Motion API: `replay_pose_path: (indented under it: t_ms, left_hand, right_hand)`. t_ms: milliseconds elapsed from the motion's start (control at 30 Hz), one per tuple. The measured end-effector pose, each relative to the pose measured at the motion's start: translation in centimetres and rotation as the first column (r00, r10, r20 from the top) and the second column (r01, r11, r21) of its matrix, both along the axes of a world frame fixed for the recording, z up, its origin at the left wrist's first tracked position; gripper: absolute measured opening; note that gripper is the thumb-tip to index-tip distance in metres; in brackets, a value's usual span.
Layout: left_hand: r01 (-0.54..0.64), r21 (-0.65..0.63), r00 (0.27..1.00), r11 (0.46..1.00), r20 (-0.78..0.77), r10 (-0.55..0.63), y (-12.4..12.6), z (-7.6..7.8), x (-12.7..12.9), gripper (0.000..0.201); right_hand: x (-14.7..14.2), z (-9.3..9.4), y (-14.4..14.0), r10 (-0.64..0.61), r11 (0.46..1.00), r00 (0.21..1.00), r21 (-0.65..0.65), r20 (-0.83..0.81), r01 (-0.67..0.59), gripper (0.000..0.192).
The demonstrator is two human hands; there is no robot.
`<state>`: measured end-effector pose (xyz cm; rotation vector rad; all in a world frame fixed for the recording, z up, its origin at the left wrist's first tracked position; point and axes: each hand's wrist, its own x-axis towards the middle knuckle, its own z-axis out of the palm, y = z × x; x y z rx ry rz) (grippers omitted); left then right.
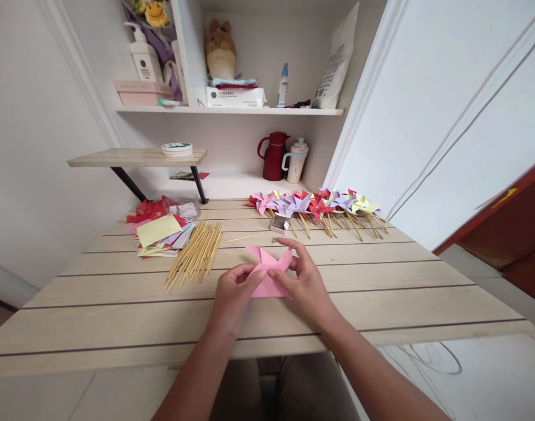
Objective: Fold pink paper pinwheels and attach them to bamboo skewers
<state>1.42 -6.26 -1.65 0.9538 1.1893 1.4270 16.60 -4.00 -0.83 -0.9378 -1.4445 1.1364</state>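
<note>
Along the near side of the planked wooden table (381,292), our left hand (235,286) and right hand (306,278) both pinch a pointed pink paper (271,287). Just beyond it lie a loose stick (244,237) and small box (279,224), with piled sticks (197,254) and paper sheets (159,231) leftward, pinwheels (320,206) behind. The white packet (235,97) bears print we cannot read.

Lit softly from a source out of view; brightest on the right-hand wall (425,93), greyer on the left-hand wall (21,146); dim beneath the tabletop (381,298); stretched wide-angle toward the edges; fairly sharp midway, softened at the corners.
</note>
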Motion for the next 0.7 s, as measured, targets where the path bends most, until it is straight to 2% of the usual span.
replay_pose_path:
  t_ms: [233, 367, 467, 567, 700]
  left_hand:
    - [-0.028, -0.014, 0.998, 1.000, 0.056, 0.029, 0.1, -0.3, 0.1, 0.025]
    - [-0.027, -0.047, 0.978, 0.999, 0.206, 0.036, 0.3, -0.2, -0.5, 0.028]
    - [-0.027, -0.079, 0.934, 0.996, 0.353, 0.054, 0.4, 0.1, -1.1, 0.027]
    - [0.001, -0.057, 0.895, 0.998, 0.445, 0.024, 0.3, 0.5, -1.5, 0.025]
    - [0.010, -0.038, 0.872, 0.999, 0.489, 0.010, 0.1, 0.6, -1.6, 0.026]
  right_hand:
    - [0.0, 0.1, 0.0, 0.020, 1.000, 1.000, -0.010, -0.007, -0.020, 0.056]
    - [0.4, 0.1, 0.1, 0.032, 0.999, 0.997, -0.020, -0.077, -0.034, 0.046]
    - [0.7, -0.2, 0.3, 0.034, 0.999, 0.993, -0.017, -0.112, -0.036, 0.038]
    - [0.8, -0.7, 0.5, 0.060, 0.998, 0.994, -0.015, -0.088, -0.062, 0.027]
    - [0.5, -1.1, 0.6, 0.055, 0.996, 0.998, 0.064, 0.024, -0.056, 0.015]
